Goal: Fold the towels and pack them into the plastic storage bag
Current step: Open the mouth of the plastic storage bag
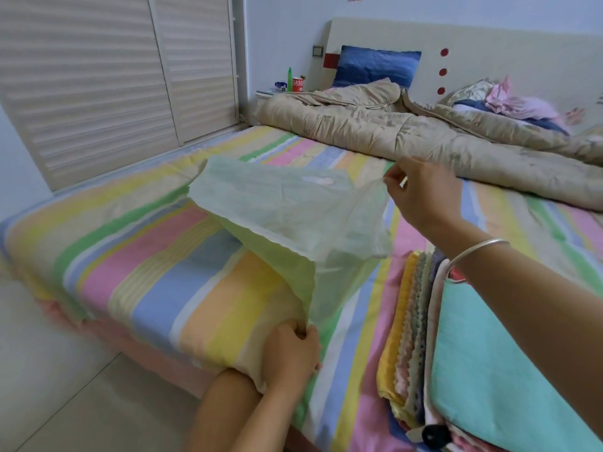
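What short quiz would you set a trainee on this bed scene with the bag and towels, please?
1. True or false: the stack of towels already lies inside the plastic bag.
2. Which colour is the top towel of the stack? A teal, B red, C black.
3. Short answer: which hand holds the bag's nearer, lower end?
Key: 1 false; the stack lies on the striped bed beside the bag. 2 A. 3 the left hand; the right hand pinches the farther edge.
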Demonstrator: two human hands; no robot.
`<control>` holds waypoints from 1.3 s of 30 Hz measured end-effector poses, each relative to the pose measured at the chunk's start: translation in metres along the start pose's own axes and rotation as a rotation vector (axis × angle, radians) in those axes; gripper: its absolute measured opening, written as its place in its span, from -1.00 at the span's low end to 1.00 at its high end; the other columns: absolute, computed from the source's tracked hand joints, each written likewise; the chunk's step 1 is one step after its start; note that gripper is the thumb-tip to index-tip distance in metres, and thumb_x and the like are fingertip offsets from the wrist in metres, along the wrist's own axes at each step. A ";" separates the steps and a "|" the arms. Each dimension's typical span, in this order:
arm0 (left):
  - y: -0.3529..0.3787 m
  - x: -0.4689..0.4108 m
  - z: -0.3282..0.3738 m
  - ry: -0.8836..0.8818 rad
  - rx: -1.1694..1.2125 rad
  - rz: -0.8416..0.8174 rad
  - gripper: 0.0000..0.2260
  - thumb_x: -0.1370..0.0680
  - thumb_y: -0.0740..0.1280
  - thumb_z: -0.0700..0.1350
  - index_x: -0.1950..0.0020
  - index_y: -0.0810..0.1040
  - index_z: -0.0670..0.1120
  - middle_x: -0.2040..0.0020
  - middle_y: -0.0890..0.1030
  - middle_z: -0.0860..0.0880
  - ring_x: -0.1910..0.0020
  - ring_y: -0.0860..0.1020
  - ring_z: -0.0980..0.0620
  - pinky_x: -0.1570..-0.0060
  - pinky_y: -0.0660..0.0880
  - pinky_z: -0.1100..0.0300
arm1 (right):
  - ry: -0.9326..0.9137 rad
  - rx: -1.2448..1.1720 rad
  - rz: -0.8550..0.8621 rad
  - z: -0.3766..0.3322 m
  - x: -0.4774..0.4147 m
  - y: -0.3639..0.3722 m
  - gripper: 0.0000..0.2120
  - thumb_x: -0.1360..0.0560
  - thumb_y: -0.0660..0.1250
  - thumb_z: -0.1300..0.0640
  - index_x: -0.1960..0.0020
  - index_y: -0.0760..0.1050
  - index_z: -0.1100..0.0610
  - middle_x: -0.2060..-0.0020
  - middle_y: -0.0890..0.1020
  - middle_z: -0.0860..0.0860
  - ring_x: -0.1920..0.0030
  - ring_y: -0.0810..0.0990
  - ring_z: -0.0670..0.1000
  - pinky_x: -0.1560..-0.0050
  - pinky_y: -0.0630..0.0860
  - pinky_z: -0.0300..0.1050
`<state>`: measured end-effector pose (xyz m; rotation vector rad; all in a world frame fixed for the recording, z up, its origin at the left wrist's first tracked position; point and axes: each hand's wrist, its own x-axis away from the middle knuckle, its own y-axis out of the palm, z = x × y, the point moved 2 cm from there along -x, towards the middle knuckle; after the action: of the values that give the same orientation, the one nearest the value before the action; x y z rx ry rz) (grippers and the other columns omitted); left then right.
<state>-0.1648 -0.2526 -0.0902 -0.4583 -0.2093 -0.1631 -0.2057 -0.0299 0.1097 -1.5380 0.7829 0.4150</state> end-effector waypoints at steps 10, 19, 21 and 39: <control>-0.006 -0.003 0.044 -0.185 0.477 0.039 -0.57 -0.40 0.43 0.18 -0.04 0.47 -0.11 0.12 0.61 -0.07 0.13 0.64 -0.08 0.32 0.64 0.05 | -0.078 -0.053 -0.028 -0.020 0.037 0.011 -0.94 -0.49 0.31 0.11 0.14 0.53 0.05 0.19 0.59 -0.01 0.30 0.53 0.12 0.33 0.44 -0.08; -0.055 -0.012 0.051 -0.007 0.583 0.513 -0.77 -0.39 0.46 0.03 0.18 0.45 -0.03 0.15 0.60 0.00 0.18 0.58 -0.09 0.07 0.59 -0.13 | -0.131 0.058 0.063 -0.025 0.080 0.014 -0.86 -0.29 0.41 0.17 0.28 0.44 0.12 0.37 0.49 0.01 0.37 0.50 0.11 0.43 0.25 -0.17; -0.056 -0.011 0.047 0.005 0.575 0.501 -0.77 -0.43 0.44 -0.03 0.30 0.44 -0.08 0.29 0.56 -0.02 0.28 0.52 -0.08 0.08 0.58 -0.11 | -0.165 0.113 0.036 -0.032 0.084 0.021 -0.82 -0.25 0.42 0.21 0.18 0.47 0.14 0.30 0.51 0.06 0.30 0.50 0.15 0.36 0.34 -0.07; -0.009 -0.040 0.030 -0.062 -0.101 0.408 -0.68 -0.51 0.38 0.09 0.36 0.45 -0.05 0.27 0.63 -0.03 0.26 0.52 -0.11 0.35 0.31 0.16 | -0.309 -0.013 0.221 -0.116 0.002 0.022 -0.90 -0.38 0.39 0.10 0.28 0.61 0.09 0.39 0.61 0.01 0.20 0.52 0.17 0.24 0.37 -0.04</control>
<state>-0.2104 -0.2426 -0.0696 -0.5975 -0.1646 0.2409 -0.2413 -0.1429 0.1080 -1.3605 0.7090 0.8019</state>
